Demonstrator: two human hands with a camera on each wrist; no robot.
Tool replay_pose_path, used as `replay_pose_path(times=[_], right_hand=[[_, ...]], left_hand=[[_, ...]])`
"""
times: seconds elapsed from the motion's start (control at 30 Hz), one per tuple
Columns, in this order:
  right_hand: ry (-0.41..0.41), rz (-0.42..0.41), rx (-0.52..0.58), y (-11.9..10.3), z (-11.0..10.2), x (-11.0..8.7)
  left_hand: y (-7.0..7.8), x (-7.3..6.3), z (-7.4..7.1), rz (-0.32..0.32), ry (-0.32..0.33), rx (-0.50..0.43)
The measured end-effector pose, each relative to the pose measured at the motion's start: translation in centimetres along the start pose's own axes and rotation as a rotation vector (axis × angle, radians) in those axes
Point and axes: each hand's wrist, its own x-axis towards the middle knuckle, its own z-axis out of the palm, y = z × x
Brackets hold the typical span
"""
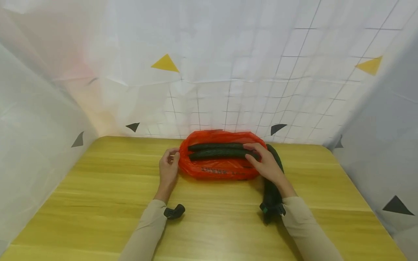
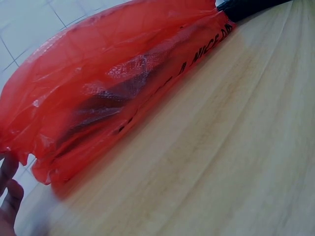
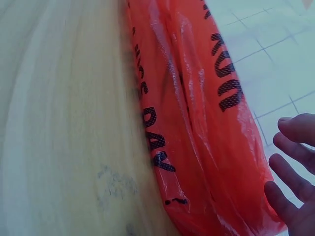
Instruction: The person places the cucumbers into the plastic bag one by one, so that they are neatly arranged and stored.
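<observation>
A red plastic bag (image 1: pixel 217 174) with black lettering lies with its mouth facing up. Two dark green cucumbers (image 1: pixel 213 154) lie side by side inside it. At the bag's left rim, my left hand (image 1: pixel 169 165) pinches the plastic; in the left wrist view its fingers (image 2: pixel 14 194) are at the bag's edge. My right hand (image 1: pixel 266 163) is over the right ends of the cucumbers, thumb and fingers apart. In the right wrist view the right fingers (image 3: pixel 288 179) are spread and loosely bent beside the bag, with nothing between them.
More dark green cucumbers (image 1: pixel 271 192) lie on the wooden table (image 1: pixel 209 224) to the right of the bag, partly under my right forearm. A white sheet (image 1: pixel 209 101) with grid lines hangs behind the table's back edge, and pale sheets flank both sides.
</observation>
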Motion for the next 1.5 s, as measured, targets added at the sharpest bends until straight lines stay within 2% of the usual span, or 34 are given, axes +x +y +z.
replay_pose_path(times=[0.27, 0.37, 0.57, 0.63, 0.77, 1.0, 1.07, 1.23, 1.37, 1.5], right_hand=[[0.028, 0.055, 0.039, -3.8, -1.6, -1.3], [0.054, 0.076, 0.048, -3.8, -2.1, -1.4], [0.108, 0.112, 0.06, -0.7, -2.7, -1.6], [0.115, 0.118, 0.056, -0.3, -3.0, -1.7], [0.117, 0.117, 0.03, -0.5, -3.7, -1.9], [0.135, 0.154, 0.013, -3.6, -4.9, -2.2], [0.129, 0.16, 0.008, -3.7, -4.9, -2.1], [0.124, 0.207, -0.02, -1.6, -5.0, -2.3], [0.16, 0.266, -0.036, 0.4, -5.4, -2.6], [0.183, 0.295, -0.025, 1.1, -5.9, -2.9]], left_hand=[[-0.1, -0.2, 0.0, 0.002, -0.004, -0.007], [0.4, -0.4, -0.1, -0.005, -0.013, -0.011], [3.4, -1.0, -0.5, -0.015, -0.036, 0.0], [3.7, -1.0, -0.6, -0.013, -0.038, 0.015], [3.7, -1.0, -0.7, -0.024, -0.044, 0.025], [3.5, -1.1, -0.5, -0.024, -0.047, 0.015], [3.5, -1.1, -0.5, -0.02, -0.044, 0.014], [3.2, -1.0, -0.5, -0.014, -0.039, 0.021], [3.1, -0.9, -0.4, -0.006, -0.041, 0.033], [3.3, -0.9, -0.4, -0.001, -0.043, 0.035]])
